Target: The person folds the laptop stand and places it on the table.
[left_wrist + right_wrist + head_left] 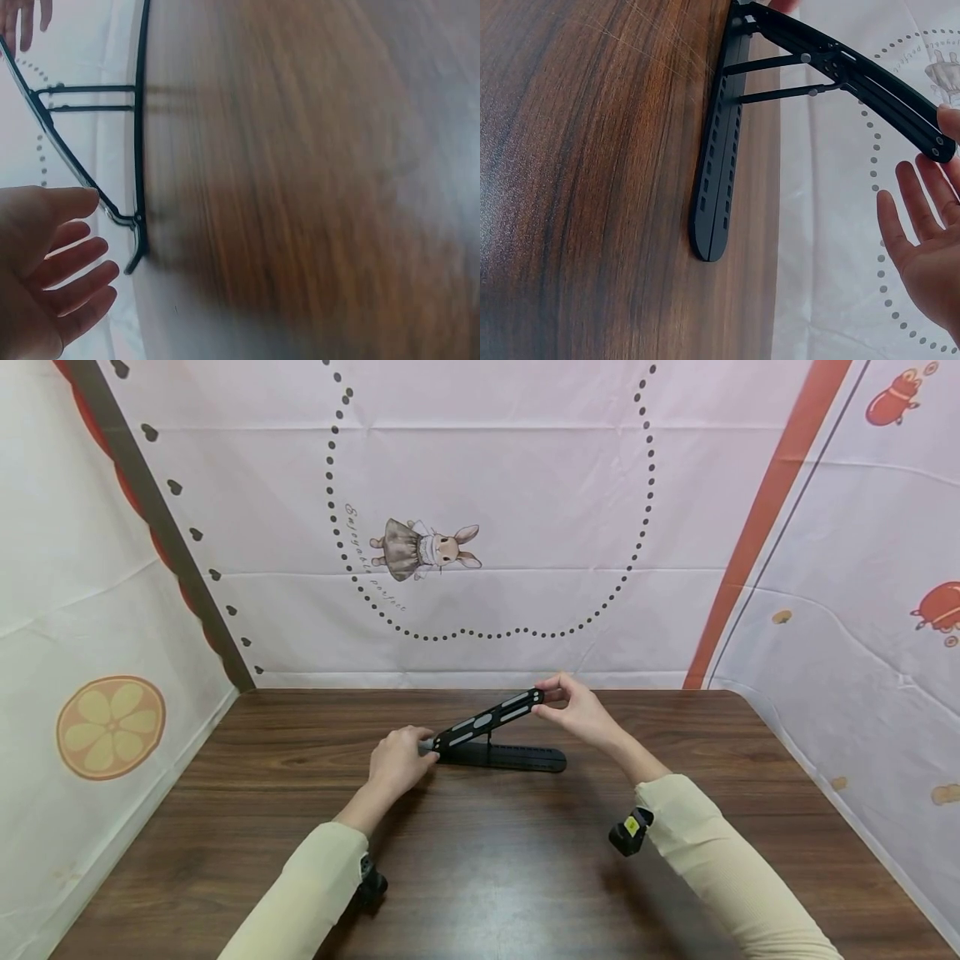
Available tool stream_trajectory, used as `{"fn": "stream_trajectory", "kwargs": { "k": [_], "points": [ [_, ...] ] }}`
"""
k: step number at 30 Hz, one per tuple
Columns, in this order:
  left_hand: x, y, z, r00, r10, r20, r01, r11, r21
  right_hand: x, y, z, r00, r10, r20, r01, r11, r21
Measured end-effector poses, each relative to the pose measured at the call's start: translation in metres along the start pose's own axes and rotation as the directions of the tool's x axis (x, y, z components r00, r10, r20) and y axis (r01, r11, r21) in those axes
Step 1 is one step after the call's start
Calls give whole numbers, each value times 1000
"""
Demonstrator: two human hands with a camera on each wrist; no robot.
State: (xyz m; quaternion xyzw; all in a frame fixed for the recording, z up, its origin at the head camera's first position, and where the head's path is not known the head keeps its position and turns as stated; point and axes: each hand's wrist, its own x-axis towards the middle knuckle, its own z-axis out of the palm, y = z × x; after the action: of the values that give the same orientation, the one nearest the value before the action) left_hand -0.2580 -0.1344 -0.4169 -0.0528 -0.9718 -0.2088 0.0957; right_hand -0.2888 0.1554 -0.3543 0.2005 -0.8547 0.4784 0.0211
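Note:
A black folding laptop stand (487, 722) stands partly unfolded near the table's back edge. Its slotted base (712, 202) lies along the wood, while the upper frame (67, 154) slopes up to the right on thin support struts (769, 67). My right hand (577, 710) pinches the raised right end of the upper frame between thumb and fingers. At the low, hinged left end, my left hand (399, 762) has thumb and forefinger on either side of the frame. The left wrist view has its other fingers (86, 289) spread loosely below.
A brown wood-grain table (480, 860) lies under both arms. White printed cloth (525, 510) hangs behind it and along both sides. Each sleeve carries a small black wrist camera, the right one (632, 831) and the left one (370, 883).

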Motion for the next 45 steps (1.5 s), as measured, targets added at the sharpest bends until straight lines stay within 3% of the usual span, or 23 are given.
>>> {"fn": "stream_trajectory", "kwargs": {
  "k": [11, 23, 33, 37, 45],
  "points": [
    [2, 14, 7, 999, -20, -33, 20, 999, -25, -1, -1, 0, 1000, -5, -4, 5, 1000, 2],
    [4, 17, 15, 997, -68, -29, 68, 998, -6, -1, 1, 2, 1000, -16, -3, 16, 1000, -12],
    [6, 19, 15, 997, -75, -23, 75, 997, 0, -6, 0, -1, 997, -76, 6, 76, 997, 9],
    [6, 19, 14, 997, -78, -20, 78, 997, 3, -6, 8, -1, 995, -94, 21, 94, 995, -28],
    [6, 20, 14, 997, -77, -12, 77, 997, -2, -11, 14, 1, 999, -20, 33, 24, 991, -135]
  ]
}}
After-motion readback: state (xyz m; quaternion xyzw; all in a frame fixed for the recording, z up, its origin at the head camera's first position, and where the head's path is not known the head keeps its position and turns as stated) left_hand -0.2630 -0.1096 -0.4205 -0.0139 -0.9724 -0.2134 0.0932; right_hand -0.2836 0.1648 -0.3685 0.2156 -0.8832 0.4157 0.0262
